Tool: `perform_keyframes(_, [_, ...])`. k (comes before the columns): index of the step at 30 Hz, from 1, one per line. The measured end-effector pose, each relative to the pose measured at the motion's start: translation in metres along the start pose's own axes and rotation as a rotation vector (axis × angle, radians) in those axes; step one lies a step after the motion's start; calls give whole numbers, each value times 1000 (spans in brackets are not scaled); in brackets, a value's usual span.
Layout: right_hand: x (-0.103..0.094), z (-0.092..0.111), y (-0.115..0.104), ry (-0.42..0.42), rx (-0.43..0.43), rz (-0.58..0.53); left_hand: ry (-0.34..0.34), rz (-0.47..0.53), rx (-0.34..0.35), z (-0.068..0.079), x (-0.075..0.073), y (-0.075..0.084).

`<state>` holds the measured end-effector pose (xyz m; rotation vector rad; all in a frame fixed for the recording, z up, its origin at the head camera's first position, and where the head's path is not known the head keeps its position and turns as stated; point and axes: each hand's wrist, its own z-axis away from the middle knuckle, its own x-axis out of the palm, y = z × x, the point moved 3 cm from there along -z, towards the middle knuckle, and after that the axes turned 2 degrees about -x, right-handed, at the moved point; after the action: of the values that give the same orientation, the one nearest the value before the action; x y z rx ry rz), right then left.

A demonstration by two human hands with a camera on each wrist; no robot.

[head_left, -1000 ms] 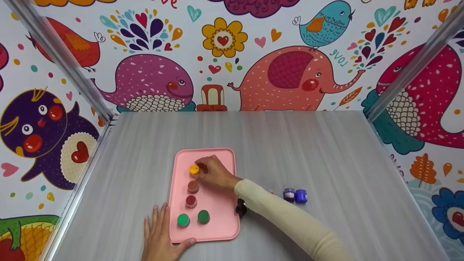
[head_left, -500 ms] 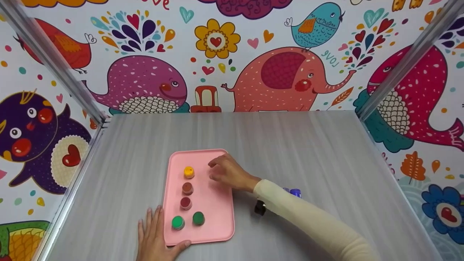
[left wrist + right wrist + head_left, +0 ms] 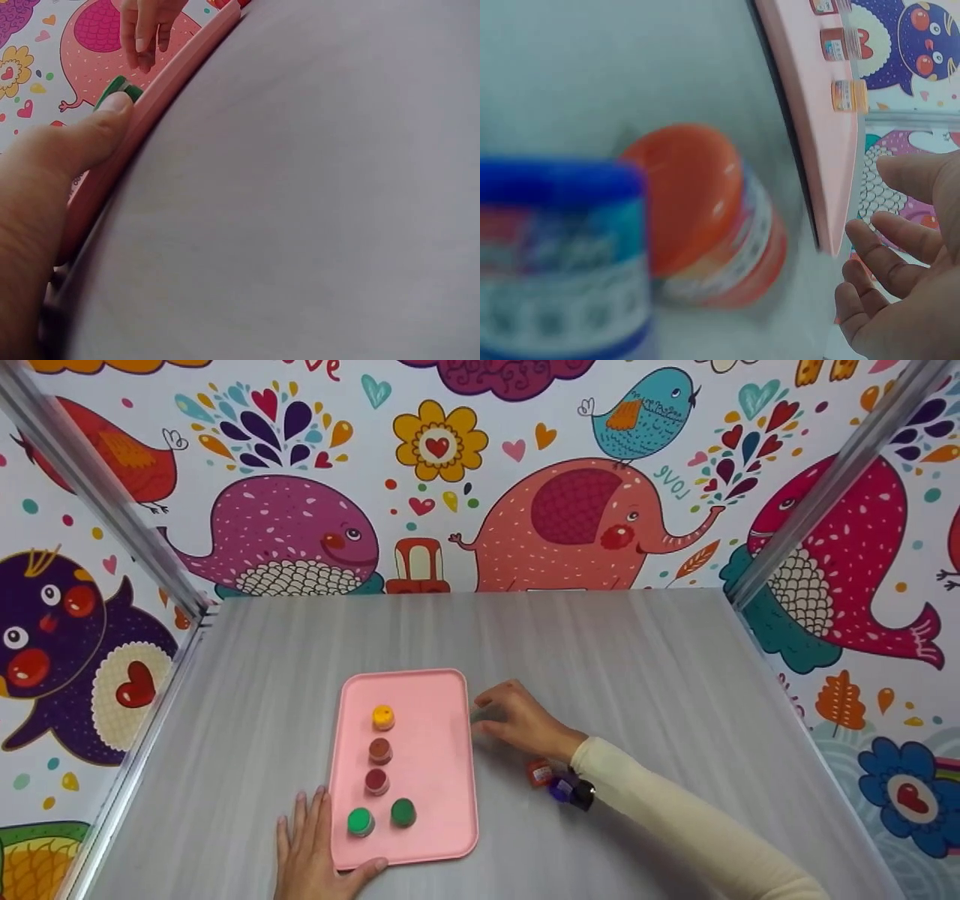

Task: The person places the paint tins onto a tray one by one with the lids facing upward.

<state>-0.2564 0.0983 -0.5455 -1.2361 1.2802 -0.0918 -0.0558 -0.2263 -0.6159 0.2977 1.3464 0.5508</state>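
My left hand point(image 3: 307, 847) rests at the near left corner of a pink tray point(image 3: 435, 840), fingers straight along its side and thumb on the near edge. On the tray stand small paint jars: a yellow jar point(image 3: 383, 718), a brown jar point(image 3: 380, 751), a dark red jar point(image 3: 376, 781), a bright green jar point(image 3: 361, 821) and a dark green jar point(image 3: 403, 812). My right hand point(image 3: 525, 721) hovers just right of the tray, empty, fingers loosely bent. Below its wrist, on the table, stand an orange-red jar point(image 3: 690, 202) and a blue jar point(image 3: 562, 262).
The grey table point(image 3: 600, 645) reaches back to a wall with cartoon animals point(image 3: 570, 532). Metal posts point(image 3: 817, 480) frame both back corners. A black device point(image 3: 581, 793) is worn under my right wrist, overlapping the blue jar in the head view.
My right hand has let go of the yellow jar on the tray and moved right, past the tray's edge. The left hand stays at the tray's corner. The head view has shifted slightly.
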Motion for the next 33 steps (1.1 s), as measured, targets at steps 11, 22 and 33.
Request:
perform_keyframes(11, [-27,28,10,25,74,7,-21,13,-17,-2,0,-1])
perform_keyframes(22, [-44,63,17,17,149,20,-32,2,-20,-1,-1,1])
perform_keyframes(33, [-36,99,24,-2,186,52,-12,-4,3,0,-2,1])
